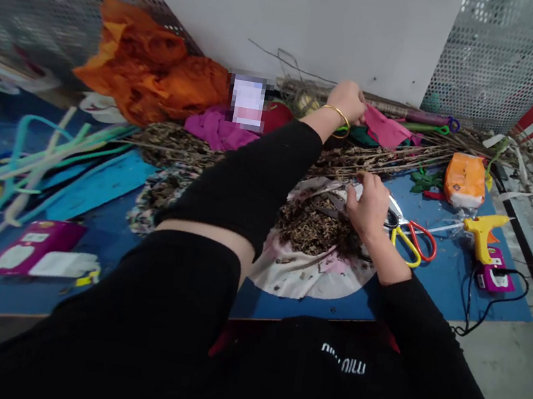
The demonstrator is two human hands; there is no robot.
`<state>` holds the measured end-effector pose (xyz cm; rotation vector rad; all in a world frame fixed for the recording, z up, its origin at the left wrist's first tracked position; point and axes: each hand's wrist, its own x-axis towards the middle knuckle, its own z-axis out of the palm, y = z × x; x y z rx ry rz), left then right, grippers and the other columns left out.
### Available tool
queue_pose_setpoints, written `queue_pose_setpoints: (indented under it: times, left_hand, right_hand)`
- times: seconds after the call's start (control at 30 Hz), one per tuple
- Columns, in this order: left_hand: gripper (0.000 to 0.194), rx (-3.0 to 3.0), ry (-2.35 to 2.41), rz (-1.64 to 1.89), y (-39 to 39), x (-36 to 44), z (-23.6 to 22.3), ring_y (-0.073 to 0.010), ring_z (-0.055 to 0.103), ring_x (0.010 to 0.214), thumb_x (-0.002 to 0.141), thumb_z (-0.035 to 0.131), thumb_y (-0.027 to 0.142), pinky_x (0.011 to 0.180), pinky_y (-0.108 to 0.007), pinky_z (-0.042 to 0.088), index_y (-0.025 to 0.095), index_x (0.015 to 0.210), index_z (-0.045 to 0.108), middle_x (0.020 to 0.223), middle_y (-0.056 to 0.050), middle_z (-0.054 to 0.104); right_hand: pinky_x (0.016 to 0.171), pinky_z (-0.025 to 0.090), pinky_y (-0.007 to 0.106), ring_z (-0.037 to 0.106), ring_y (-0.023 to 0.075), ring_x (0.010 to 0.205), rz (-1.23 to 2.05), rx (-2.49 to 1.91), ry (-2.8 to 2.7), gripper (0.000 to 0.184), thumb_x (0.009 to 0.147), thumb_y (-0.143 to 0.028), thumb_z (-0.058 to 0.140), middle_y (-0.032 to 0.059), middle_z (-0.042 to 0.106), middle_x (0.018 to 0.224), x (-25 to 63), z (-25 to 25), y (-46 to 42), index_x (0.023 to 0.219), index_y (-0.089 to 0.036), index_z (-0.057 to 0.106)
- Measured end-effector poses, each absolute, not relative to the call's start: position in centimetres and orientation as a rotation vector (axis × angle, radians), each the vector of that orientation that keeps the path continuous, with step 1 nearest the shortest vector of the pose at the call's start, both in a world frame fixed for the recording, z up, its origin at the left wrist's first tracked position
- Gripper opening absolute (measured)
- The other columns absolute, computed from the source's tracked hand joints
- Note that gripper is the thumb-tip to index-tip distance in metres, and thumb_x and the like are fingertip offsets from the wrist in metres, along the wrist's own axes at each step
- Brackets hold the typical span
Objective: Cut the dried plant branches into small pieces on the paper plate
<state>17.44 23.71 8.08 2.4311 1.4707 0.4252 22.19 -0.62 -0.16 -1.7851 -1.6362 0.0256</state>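
Note:
My left hand point(346, 104), with a gold bangle at the wrist, reaches to the back of the table and pinches a piece of pink cloth point(387, 130). Closer to me, my right hand point(370, 208) hovers loosely curled, thumb and forefinger apart, over the edge of a pale round cloth point(279, 276). Crumbled dry plant matter point(311, 227) is heaped on that cloth. Beside and partly under my right hand lie scissors with red and yellow handles point(425, 243). Another dark blade point(334, 205) points into the heap. Dry stalks point(378, 160) lie between my hands.
Orange crumpled fabric point(149, 73) and purple cloth point(222, 128) lie at the back left. Foam strips point(23, 168) and a purple box point(33, 250) are on the left. A yellow glue gun point(484, 232), a corded purple box point(496, 271) and an orange packet point(466, 179) sit right.

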Motion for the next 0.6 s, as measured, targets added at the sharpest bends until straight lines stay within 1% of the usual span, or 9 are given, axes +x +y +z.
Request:
queue_pose_setpoints:
  times: [0.03, 0.1, 0.13, 0.17, 0.2, 0.27, 0.37, 0.47, 0.6]
  left_hand:
    - [0.031, 2.446, 1.529, 0.435, 23.6, 17.5, 8.1, -0.0243, 0.071, 0.093, 0.081, 0.056, 0.015, 0.082, -0.032, 0.051, 0.016, 0.104, 0.078, 0.094, -0.010, 0.079]
    - [0.039, 2.519, 1.644, 0.528, 22.6, 17.7, 8.0, -0.0289, 0.069, 0.103, 0.078, 0.061, 0.013, 0.085, -0.037, 0.050, 0.018, 0.114, 0.074, 0.106, -0.013, 0.078]
    - [0.042, 2.570, 1.664, 0.605, 21.7, 17.8, 7.8, -0.0305, 0.068, 0.105, 0.081, 0.058, 0.015, 0.086, -0.040, 0.049, 0.018, 0.121, 0.071, 0.111, -0.015, 0.077]
    - [0.044, 2.622, 1.632, 0.670, 20.6, 17.8, 7.6, -0.0310, 0.069, 0.103, 0.085, 0.055, 0.017, 0.085, -0.042, 0.048, 0.018, 0.127, 0.067, 0.111, -0.015, 0.076]
    - [0.041, 2.710, 1.545, 0.703, 19.4, 17.8, 7.3, -0.0310, 0.068, 0.102, 0.089, 0.051, 0.020, 0.085, -0.043, 0.047, 0.018, 0.127, 0.067, 0.112, -0.016, 0.076]
    - [0.033, 2.855, 1.376, 0.600, 17.3, 17.7, 6.4, -0.0311, 0.067, 0.104, 0.094, 0.047, 0.027, 0.085, -0.043, 0.047, 0.018, 0.111, 0.074, 0.116, -0.017, 0.073]
    - [0.037, 2.912, 1.281, 0.453, 15.1, 16.9, 5.2, -0.0340, 0.067, 0.107, 0.096, 0.047, 0.033, 0.088, -0.044, 0.046, 0.014, 0.105, 0.076, 0.113, -0.020, 0.073]
    - [0.037, 2.854, 1.364, 0.449, 14.3, 15.4, 4.8, -0.0351, 0.067, 0.108, 0.096, 0.047, 0.034, 0.088, -0.045, 0.046, 0.013, 0.108, 0.076, 0.112, -0.020, 0.075]
    - [0.036, 2.719, 1.478, 0.568, 13.7, 12.6, 5.3, -0.0302, 0.069, 0.104, 0.094, 0.055, 0.032, 0.086, -0.040, 0.047, 0.018, 0.121, 0.072, 0.107, -0.013, 0.078]
  right_hand:
    - [0.094, 0.044, 0.041, 0.061, 0.0296, 0.108, 0.027, -1.791, -1.648, 0.026, 0.097, -0.026, 0.050, 0.0150, 0.068, 0.113, 22.1, -0.1, -0.7, 0.117, -0.016, 0.062]
    - [0.094, 0.043, 0.042, 0.061, 0.0301, 0.108, 0.028, -1.793, -1.666, 0.027, 0.097, -0.026, 0.051, 0.0148, 0.068, 0.114, 22.1, 0.1, -0.8, 0.118, -0.015, 0.063]
    - [0.095, 0.043, 0.042, 0.061, 0.0303, 0.108, 0.031, -1.793, -1.672, 0.027, 0.097, -0.026, 0.051, 0.0145, 0.068, 0.114, 22.0, 0.2, -0.9, 0.119, -0.015, 0.063]
    - [0.095, 0.042, 0.042, 0.060, 0.0304, 0.108, 0.036, -1.794, -1.678, 0.028, 0.097, -0.025, 0.052, 0.0144, 0.068, 0.115, 22.0, 0.3, -0.9, 0.120, -0.015, 0.063]
    - [0.095, 0.042, 0.042, 0.060, 0.0305, 0.109, 0.043, -1.798, -1.683, 0.028, 0.097, -0.025, 0.053, 0.0143, 0.068, 0.115, 22.0, 0.4, -0.9, 0.120, -0.014, 0.063]
    - [0.095, 0.041, 0.042, 0.060, 0.0307, 0.109, 0.058, -1.810, -1.693, 0.029, 0.096, -0.025, 0.053, 0.0146, 0.068, 0.115, 22.0, 0.5, -1.0, 0.121, -0.014, 0.064]
    - [0.094, 0.041, 0.041, 0.060, 0.0305, 0.108, 0.066, -1.820, -1.707, 0.028, 0.097, -0.024, 0.052, 0.0147, 0.068, 0.115, 22.1, 0.7, -0.9, 0.120, -0.014, 0.064]
    - [0.093, 0.039, 0.040, 0.060, 0.0295, 0.107, 0.068, -1.829, -1.748, 0.026, 0.098, -0.025, 0.051, 0.0139, 0.069, 0.114, 22.1, 0.7, -1.0, 0.118, -0.015, 0.065]
    - [0.090, 0.038, 0.039, 0.059, 0.0276, 0.102, 0.017, -1.702, -2.024, 0.023, 0.101, -0.030, 0.050, 0.0129, 0.069, 0.107, 21.9, 1.0, -1.3, 0.109, -0.016, 0.067]
